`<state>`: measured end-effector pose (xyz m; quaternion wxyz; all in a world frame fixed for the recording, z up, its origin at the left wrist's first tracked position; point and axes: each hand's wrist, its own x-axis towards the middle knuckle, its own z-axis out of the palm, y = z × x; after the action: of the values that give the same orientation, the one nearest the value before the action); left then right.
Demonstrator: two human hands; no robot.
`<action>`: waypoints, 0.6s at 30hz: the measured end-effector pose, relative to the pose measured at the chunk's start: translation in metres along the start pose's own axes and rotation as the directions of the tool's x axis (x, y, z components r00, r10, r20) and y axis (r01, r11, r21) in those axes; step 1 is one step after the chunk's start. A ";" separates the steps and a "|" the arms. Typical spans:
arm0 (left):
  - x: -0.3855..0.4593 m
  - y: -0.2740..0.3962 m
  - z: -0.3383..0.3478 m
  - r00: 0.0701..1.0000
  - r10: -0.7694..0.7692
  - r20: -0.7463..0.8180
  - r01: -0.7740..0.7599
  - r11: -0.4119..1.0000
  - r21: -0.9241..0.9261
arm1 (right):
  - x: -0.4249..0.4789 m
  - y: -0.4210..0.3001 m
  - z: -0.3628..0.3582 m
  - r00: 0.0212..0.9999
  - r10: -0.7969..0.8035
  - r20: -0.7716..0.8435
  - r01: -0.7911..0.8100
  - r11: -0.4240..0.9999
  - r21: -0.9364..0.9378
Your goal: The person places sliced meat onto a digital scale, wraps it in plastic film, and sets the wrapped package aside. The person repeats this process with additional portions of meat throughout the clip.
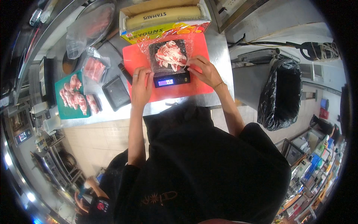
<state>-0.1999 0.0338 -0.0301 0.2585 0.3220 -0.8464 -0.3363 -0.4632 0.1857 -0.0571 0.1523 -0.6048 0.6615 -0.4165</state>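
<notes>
Pale red and white sliced meat (171, 56) lies heaped on the black platform of a digital kitchen scale (172, 80), whose display is lit. Clear plastic film (144, 46) spreads around and beneath the meat; how it runs under the slices is hard to see. My left hand (142, 85) pinches the film's near left edge between thumb and fingertips, and wears a ring. On the right side, my right hand (205, 71) grips the film close to the meat. Under the scale is a red cutting board (200, 88). A black-handled tool (125, 73) rests beside my left hand.
Behind the board stands an open box (167, 30) holding a film roll. To the left are a black tray (116, 92), bagged meat (94, 69) and a green board (73, 115) with meat pieces. A lined bin (279, 95) stands right; another person's hand (91, 182) shows lower left.
</notes>
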 end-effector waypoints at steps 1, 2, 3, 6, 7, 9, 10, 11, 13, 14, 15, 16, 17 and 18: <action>0.005 0.000 0.000 1.000 0.004 0.000 -0.004 0.999 -0.031 | 0.007 -0.010 0.001 0.998 0.030 -0.052 -0.030 1.000 0.000; 0.010 0.000 0.001 1.000 0.007 0.001 -0.007 0.998 -0.063 | 0.012 -0.015 0.001 0.993 0.061 -0.105 -0.061 0.998 0.001; 0.014 0.001 0.001 1.000 0.014 -0.007 -0.015 0.997 -0.080 | 0.013 -0.011 0.000 0.997 0.014 -0.082 -0.018 0.999 -0.047; 0.026 0.006 0.004 0.999 0.022 -0.024 -0.025 0.991 -0.130 | 0.014 0.007 -0.002 0.999 -0.038 -0.024 0.035 0.992 -0.122; 0.030 0.007 0.005 1.000 0.016 -0.027 -0.020 0.989 -0.148 | 0.013 0.010 -0.002 1.000 -0.003 -0.016 0.001 0.995 -0.103; 0.039 0.008 0.009 0.999 0.004 -0.039 -0.010 0.985 -0.170 | 0.014 0.010 -0.004 0.996 0.085 -0.013 -0.086 0.995 -0.045; 0.044 0.009 0.010 0.999 -0.003 -0.048 -0.006 0.985 -0.175 | 0.015 0.004 -0.007 0.990 0.138 -0.015 -0.138 0.990 -0.004; 0.049 0.009 0.012 0.998 -0.010 -0.058 -0.001 0.984 -0.180 | 0.017 0.000 -0.008 0.981 0.191 -0.016 -0.191 0.981 0.038; 0.060 0.011 0.014 0.998 0.023 -0.057 -0.032 0.984 -0.173 | 0.018 -0.001 -0.004 0.987 0.139 -0.086 -0.144 0.988 -0.054; 0.067 0.012 0.016 0.998 0.039 -0.056 -0.048 0.984 -0.169 | 0.018 -0.001 -0.003 0.987 0.110 -0.119 -0.122 0.987 -0.100; 0.074 0.015 0.018 0.999 0.026 -0.031 -0.032 0.980 -0.195 | 0.016 0.003 0.000 0.991 0.091 -0.102 -0.103 0.988 -0.114; 0.083 0.020 0.020 1.000 0.014 -0.005 -0.014 0.975 -0.221 | 0.014 0.007 0.002 0.994 0.074 -0.085 -0.084 0.988 -0.128; 0.092 0.024 0.024 1.000 0.002 0.022 0.004 0.969 -0.247 | 0.012 0.011 0.005 0.996 0.056 -0.067 -0.065 0.988 -0.142; 0.104 0.026 0.027 0.998 0.044 0.048 -0.034 0.979 -0.202 | 0.011 0.013 0.006 0.995 0.066 -0.068 -0.075 0.988 -0.134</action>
<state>-0.2961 -0.0147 -0.0054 0.2741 0.2686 -0.8207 -0.4233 -0.4698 0.1722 -0.0670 0.1041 -0.5765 0.7140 -0.3835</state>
